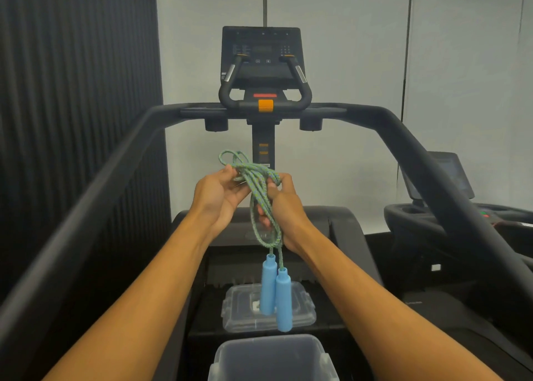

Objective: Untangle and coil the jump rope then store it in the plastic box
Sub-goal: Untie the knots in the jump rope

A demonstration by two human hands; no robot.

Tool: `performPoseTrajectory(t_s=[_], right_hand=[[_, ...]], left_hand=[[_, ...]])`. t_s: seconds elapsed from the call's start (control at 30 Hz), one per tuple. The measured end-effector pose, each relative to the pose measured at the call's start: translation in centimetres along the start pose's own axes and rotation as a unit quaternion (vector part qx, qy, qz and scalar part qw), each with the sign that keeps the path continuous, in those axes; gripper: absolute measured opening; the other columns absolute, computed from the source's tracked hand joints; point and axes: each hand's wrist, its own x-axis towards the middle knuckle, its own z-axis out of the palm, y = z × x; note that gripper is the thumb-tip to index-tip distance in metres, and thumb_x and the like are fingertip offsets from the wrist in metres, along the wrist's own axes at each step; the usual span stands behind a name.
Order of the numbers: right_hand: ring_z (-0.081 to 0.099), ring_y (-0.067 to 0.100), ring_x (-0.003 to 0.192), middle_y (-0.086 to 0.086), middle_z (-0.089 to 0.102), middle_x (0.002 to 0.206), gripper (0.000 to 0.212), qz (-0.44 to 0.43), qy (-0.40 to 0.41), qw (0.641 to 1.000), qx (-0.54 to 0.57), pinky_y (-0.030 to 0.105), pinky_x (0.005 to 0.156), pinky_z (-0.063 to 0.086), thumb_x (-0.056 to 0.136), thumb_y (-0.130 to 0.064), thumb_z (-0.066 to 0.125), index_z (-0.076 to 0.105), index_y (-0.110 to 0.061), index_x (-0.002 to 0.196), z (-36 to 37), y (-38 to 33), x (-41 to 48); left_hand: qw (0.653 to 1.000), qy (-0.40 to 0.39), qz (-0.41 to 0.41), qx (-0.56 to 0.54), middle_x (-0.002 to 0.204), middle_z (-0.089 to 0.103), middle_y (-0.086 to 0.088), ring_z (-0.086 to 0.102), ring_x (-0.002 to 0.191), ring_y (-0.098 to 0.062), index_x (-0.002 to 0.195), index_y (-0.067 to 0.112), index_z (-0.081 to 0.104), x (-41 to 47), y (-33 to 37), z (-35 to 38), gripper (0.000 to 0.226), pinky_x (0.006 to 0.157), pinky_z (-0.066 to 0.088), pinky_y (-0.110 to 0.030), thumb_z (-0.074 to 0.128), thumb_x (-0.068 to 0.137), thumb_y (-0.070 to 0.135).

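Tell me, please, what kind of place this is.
Probably a gym or fitness room: a treadmill console with handrails fills the view, a second machine's screen stands at the right, and the left hand and right hand hold a jump rope.

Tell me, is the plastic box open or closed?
Open. The plastic box has no cover on; its clear lid lies separately on the treadmill beyond it.

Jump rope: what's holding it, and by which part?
Both hands, by the gathered cord: left hand pinches the top loops, right hand grips the strands beside them. The blue handles hang free.
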Motion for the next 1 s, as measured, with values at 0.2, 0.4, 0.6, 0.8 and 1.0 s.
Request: performPoseTrajectory(t_s=[0.2, 0.4, 0.6, 0.8, 1.0], right_hand=[[0.04, 0.005, 0.044, -0.003, 0.054, 0.078, 0.012, -0.009, 0.002, 1.0, -0.015, 0.017, 0.04, 0.033, 0.109, -0.02, 0.038, 0.049, -0.022, 0.103, -0.6, -0.2, 0.2], [0.037, 0.004, 0.043, -0.003, 0.052, 0.075, 0.015, -0.024, 0.033, 0.999, 0.021, 0.018, 0.041, 0.031, 0.108, -0.017, 0.041, 0.052, -0.022, 0.1, -0.8, -0.2, 0.3], [0.033, 0.007, 0.044, -0.006, 0.047, 0.065, 0.018, -0.023, 0.052, 0.997, 0.049, 0.019, 0.04, 0.029, 0.108, -0.016, 0.042, 0.051, -0.022, 0.095, -2.3, -0.8, 0.4], [0.04, 0.004, 0.04, -0.001, 0.051, 0.065, 0.013, -0.02, 0.055, 0.998, -0.005, 0.017, 0.039, 0.034, 0.107, -0.014, 0.041, 0.051, -0.02, 0.103, -2.2, -1.7, 0.8], [0.043, 0.011, 0.048, 0.006, 0.052, 0.074, 0.014, 0.007, 0.077, 0.997, 0.017, 0.026, 0.044, 0.036, 0.108, -0.016, 0.039, 0.05, -0.011, 0.114, -1.1, -1.8, 1.7]], left_hand=[[0.981, -0.013, 0.041, 0.19, 0.084, 0.077, -0.011, 0.073, 0.09, -0.027, 0.087, -0.005, 0.068, -0.1, 1.4, -0.5, 0.02, 0.086, 0.061, -0.032, 0.05, 0.09, -0.012], [0.99, 0.071, -0.016, 0.117, 0.089, 0.072, -0.019, 0.076, 0.092, -0.039, 0.069, 0.009, 0.049, -0.1, 2.0, -0.6, 0.056, 0.068, 0.064, -0.038, 0.038, 0.104, 0.052], [0.977, 0.108, -0.083, 0.164, 0.102, 0.069, -0.014, 0.068, 0.083, -0.028, 0.076, 0.012, 0.062, 0.5, 2.9, -2.6, 0.059, 0.06, 0.052, -0.032, 0.035, 0.102, 0.057], [0.906, 0.103, -0.226, 0.344, 0.091, 0.061, -0.016, 0.063, 0.067, -0.023, 0.117, 0.007, 0.047, -0.2, 1.6, -3.2, 0.047, 0.056, 0.052, -0.029, 0.058, 0.096, 0.048], [0.913, -0.028, -0.261, 0.313, 0.088, 0.076, -0.015, 0.075, 0.077, -0.025, 0.117, 0.008, 0.057, -1.5, 1.7, -2.6, 0.045, 0.072, 0.062, -0.031, 0.072, 0.087, 0.038]])
